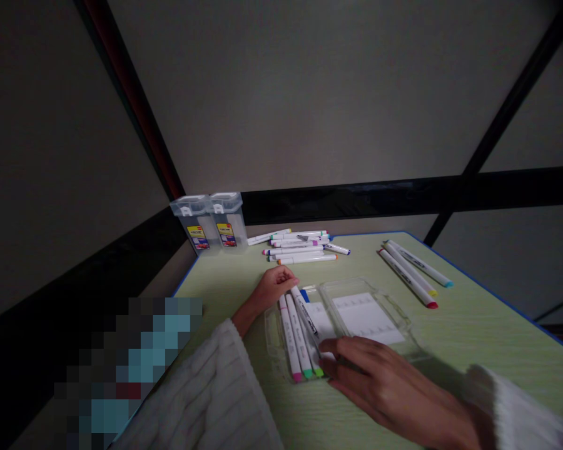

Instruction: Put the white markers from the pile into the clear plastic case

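A slanting white marker (304, 314) is touching the left hand (276, 289) at its upper end and the right hand (380, 381) at its lower; the left fingers are curling, the right parting narrowly; whether either is gripping, I cannot tell; smooth, cylindrical capped markers (289, 337) are lying alongside in a clear plastic case (273, 347), nearer the bench's (356, 262) left edge; 2 translucent tubs (229, 215) are standing at the far-left corner.
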Available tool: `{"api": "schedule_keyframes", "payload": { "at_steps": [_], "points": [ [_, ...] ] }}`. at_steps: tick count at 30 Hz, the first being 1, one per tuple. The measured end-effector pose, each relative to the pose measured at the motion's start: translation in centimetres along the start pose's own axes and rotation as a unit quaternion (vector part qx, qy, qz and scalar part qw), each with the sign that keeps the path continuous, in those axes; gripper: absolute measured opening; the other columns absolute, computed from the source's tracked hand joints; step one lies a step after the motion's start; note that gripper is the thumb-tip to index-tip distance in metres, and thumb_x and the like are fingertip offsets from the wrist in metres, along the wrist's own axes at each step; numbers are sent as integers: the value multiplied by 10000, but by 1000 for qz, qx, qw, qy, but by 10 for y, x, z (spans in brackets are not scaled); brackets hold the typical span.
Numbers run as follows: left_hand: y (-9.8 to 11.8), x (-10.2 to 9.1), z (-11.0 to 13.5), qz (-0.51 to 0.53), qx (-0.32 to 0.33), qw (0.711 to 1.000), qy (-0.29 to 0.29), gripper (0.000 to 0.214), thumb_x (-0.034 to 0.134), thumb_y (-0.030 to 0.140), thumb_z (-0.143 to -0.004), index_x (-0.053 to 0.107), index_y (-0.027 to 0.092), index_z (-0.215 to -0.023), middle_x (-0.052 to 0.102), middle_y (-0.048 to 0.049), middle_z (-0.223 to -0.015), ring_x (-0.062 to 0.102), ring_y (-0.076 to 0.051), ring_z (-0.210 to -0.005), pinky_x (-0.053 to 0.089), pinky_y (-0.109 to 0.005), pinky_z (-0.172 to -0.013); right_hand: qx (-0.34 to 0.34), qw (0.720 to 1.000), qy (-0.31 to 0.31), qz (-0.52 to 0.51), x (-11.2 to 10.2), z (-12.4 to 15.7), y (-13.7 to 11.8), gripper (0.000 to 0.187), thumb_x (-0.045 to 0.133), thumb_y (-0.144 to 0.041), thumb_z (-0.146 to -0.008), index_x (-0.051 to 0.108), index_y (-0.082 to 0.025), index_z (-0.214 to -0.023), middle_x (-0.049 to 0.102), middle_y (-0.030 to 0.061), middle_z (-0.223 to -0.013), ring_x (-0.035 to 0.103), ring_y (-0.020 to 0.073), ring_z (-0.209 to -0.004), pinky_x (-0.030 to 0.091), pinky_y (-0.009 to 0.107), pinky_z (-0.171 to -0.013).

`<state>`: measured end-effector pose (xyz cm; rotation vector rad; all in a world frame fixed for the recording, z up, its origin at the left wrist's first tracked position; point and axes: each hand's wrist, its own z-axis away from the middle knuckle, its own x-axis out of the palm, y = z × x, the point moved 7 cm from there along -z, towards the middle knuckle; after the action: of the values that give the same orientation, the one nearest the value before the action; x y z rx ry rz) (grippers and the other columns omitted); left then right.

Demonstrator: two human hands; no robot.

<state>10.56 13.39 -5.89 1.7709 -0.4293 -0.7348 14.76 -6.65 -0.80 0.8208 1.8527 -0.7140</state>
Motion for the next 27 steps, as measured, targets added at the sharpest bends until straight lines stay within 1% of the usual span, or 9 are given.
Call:
{"api": "schedule_keyframes", "payload": {
  "at_steps": [4,9,15,22,27],
  "points": [
    [-1,0,0,-9,-4,1000,-5,152,567,257,-666,487,133,-629,508,29,-577,468,-77,-534,343,-200,-515,-3,1000,7,10,0,-1,0,281,302,-186,-897,569,-153,-817,577,53,-851,539,154,-723,465,299,-622],
    [0,0,1,-14,-8,1000,1,158,567,261,-661,484,132,-620,513,24,-570,471,-84,-535,343,-205,-510,-3,1000,5,8,1,0,0,265,320,-185,-893,568,-158,-800,574,45,-849,535,146,-722,457,287,-623],
    [-1,0,0,-18,1,1000,-5,153,556,259,-679,488,132,-628,512,28,-578,468,-76,-542,343,-196,-512,-3,1000,12,17,-2,-1,-1,303,298,-198,-901,580,-163,-799,580,50,-848,540,146,-722,456,287,-632],
    [-1,0,0,-17,-5,1000,-4,151,557,255,-680,487,131,-629,511,29,-580,466,-70,-538,346,-190,-506,-5,1000,21,20,-3,0,-1,322,280,-208,-909,589,-164,-830,589,57,-871,550,145,-751,455,288,-655],
    [1,1,1,-16,-2,1000,-5,153,559,256,-678,487,130,-629,511,28,-581,467,-72,-544,351,-192,-511,-3,1000,11,18,-2,-1,-1,308,292,-207,-906,586,-161,-824,592,54,-861,557,153,-742,461,298,-638]
  ]
}}
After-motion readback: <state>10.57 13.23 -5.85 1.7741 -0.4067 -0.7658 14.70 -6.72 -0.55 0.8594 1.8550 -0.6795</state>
